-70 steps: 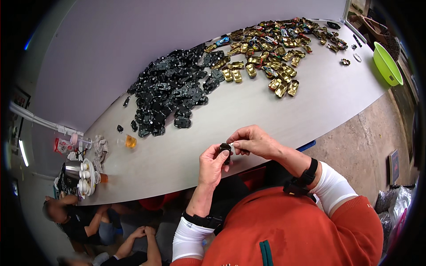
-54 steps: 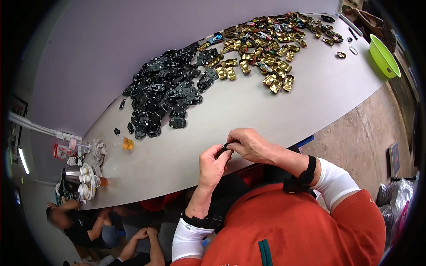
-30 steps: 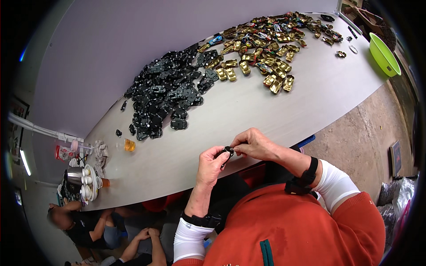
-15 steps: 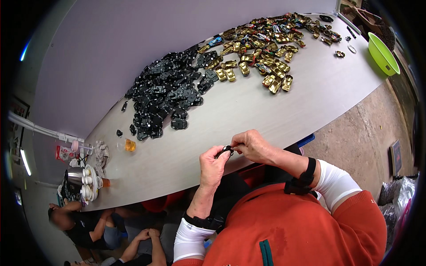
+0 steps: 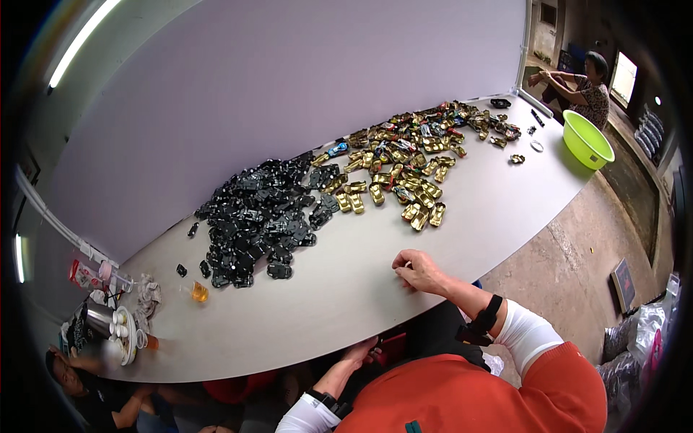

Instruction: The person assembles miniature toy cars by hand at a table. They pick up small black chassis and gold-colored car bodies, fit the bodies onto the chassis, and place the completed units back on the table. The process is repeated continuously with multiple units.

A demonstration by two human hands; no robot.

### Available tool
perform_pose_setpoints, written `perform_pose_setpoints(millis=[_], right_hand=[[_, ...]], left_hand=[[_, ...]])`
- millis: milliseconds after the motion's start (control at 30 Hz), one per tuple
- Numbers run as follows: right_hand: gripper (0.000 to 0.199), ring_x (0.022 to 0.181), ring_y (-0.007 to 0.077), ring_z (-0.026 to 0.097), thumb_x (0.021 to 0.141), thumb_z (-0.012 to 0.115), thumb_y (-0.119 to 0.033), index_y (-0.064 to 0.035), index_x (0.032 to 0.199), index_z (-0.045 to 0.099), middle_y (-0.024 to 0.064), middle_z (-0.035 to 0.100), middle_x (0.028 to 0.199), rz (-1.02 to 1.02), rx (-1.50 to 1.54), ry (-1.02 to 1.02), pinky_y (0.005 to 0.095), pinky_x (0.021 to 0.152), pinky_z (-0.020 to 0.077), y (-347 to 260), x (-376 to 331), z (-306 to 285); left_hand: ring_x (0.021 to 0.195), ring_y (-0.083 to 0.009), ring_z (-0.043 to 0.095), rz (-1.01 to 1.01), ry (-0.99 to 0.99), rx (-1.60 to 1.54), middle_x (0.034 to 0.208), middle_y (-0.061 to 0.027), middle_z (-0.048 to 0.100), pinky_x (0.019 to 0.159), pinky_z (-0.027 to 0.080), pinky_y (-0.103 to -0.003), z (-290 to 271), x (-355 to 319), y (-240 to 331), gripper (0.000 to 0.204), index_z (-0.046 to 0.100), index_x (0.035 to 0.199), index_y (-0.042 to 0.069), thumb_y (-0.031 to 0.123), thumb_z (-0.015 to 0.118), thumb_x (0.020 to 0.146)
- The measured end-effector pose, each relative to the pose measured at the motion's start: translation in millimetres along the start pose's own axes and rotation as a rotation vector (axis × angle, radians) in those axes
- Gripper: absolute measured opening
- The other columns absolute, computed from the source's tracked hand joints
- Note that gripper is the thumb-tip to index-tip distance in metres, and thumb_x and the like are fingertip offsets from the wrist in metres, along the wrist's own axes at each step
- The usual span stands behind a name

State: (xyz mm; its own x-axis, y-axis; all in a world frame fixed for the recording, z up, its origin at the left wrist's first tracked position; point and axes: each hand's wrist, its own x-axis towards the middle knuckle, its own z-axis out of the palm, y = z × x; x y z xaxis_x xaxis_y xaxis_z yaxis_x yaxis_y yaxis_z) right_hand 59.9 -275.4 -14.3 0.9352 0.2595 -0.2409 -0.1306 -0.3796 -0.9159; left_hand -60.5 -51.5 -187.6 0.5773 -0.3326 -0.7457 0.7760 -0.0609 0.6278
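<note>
A long pale grey table (image 5: 346,303) with a smooth top runs along the lilac wall. A heap of small black plastic toy-car parts (image 5: 256,220) lies near its middle, against the wall side. Just right of that heap spreads a wider scatter of shiny gold toy-car bodies (image 5: 404,162). Far right of the heap, a round lime-green plastic basin (image 5: 586,139) sits at the table's end. Left of the heap stands a small amber cup (image 5: 199,291), and further left a cluster of white cups and a metal flask (image 5: 115,328).
</note>
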Motion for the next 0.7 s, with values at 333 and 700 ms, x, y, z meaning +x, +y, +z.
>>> perform_pose_setpoints(millis=[333,700], right_hand=[[0.015,0.084,0.0351,0.059,0.073,0.059,-0.008,-0.0075,0.089,0.060,0.0177,0.059,0.090,-0.339,-0.703,0.366,0.0441,0.071,0.0471,-33,124,11],[0.005,0.070,0.0193,0.059,0.087,0.050,-0.008,-0.0036,0.089,0.049,0.0101,0.054,0.088,-0.122,0.037,0.108,0.0333,0.055,0.0477,-34,88,13]], left_hand=[[0.064,-0.0126,0.058,0.252,-0.091,0.430,0.082,-0.0092,0.063,0.051,0.047,-0.024,15,-91,21,0.038,0.053,0.112,-0.006,0.019,0.060,0.085],[0.055,-0.0090,0.055,0.762,0.845,0.484,0.067,-0.0054,0.062,0.051,0.045,-0.023,-94,-124,142,0.024,0.063,0.097,-0.003,0.005,0.062,0.074]])
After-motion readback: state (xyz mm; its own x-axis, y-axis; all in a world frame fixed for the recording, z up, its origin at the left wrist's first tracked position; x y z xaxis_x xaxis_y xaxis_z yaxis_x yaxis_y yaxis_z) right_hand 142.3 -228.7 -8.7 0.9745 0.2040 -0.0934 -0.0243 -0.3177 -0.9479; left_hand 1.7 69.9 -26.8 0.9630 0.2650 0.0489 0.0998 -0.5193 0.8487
